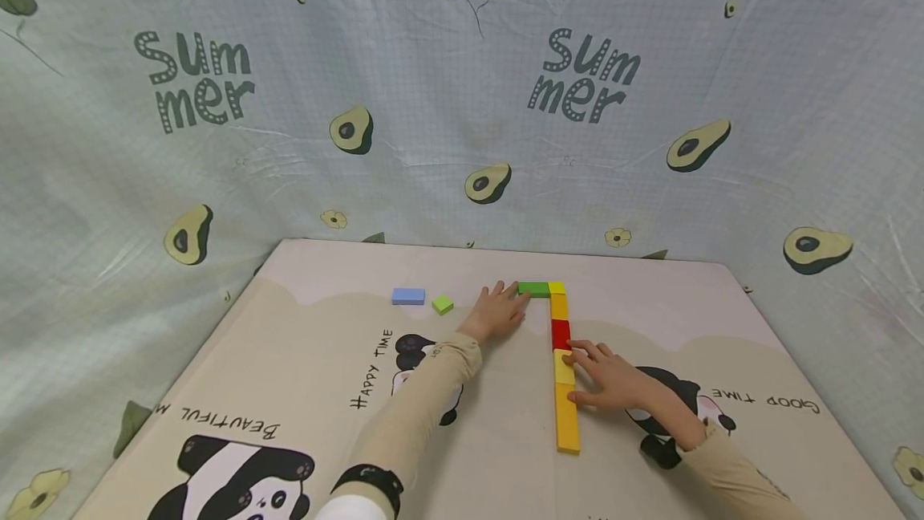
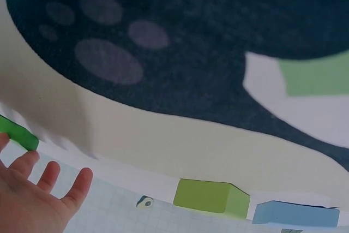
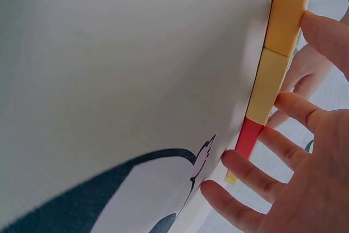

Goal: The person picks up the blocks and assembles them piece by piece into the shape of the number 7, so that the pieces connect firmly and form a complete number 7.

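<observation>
Bench (image 1: 505, 456) before us carries a green block (image 1: 535, 290), which meets a small yellow block (image 1: 557, 288) at a corner; from there a short orange block (image 1: 559, 306), red block (image 1: 561, 333), pale yellow block (image 1: 565, 368) and long orange block (image 1: 567, 420) run end to end toward us. Our left hand (image 1: 498, 311), fingers loosely spread, touches the green block's left end. Our right hand (image 1: 613, 377), also uncurled, rests fingertips against the right sides of the nearer three. Leftward lie a lime block (image 1: 443, 304) and blue block (image 1: 408, 296), slightly apart.

Head: you faced forward-down over bench (image 1: 498, 432) | wrists: you looked close across it | head/right shared red block (image 1: 561, 335)
</observation>
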`<state>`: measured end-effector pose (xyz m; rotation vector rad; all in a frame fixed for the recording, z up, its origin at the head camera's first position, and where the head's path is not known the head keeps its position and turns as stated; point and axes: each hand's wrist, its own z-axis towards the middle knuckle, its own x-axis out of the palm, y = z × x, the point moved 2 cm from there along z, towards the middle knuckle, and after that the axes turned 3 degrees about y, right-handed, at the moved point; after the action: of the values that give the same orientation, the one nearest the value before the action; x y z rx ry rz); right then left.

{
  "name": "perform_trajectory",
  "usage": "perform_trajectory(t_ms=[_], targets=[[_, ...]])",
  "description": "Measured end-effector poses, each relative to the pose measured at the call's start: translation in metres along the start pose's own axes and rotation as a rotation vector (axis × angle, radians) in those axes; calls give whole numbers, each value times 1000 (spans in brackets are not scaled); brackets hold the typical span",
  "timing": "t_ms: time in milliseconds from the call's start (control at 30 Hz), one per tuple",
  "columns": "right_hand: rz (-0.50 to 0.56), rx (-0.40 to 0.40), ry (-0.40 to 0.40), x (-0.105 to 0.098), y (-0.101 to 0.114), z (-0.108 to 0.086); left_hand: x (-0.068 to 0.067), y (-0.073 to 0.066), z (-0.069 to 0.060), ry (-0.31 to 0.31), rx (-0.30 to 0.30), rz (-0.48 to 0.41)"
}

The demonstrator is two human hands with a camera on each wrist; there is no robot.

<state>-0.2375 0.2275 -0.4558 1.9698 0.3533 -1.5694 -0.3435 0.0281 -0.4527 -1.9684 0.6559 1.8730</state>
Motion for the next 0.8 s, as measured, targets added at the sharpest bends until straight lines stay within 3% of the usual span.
perform_trajectory(t_ms=[433,667,800], targets=[[2,12,11,0,1,1,7,8,1,-25,24,40],[2,13,13,-3,3,0,4,15,-7,-43,97,-8],[1,16,14,-3,3,0,4,19,-15,-85,146,-22]])
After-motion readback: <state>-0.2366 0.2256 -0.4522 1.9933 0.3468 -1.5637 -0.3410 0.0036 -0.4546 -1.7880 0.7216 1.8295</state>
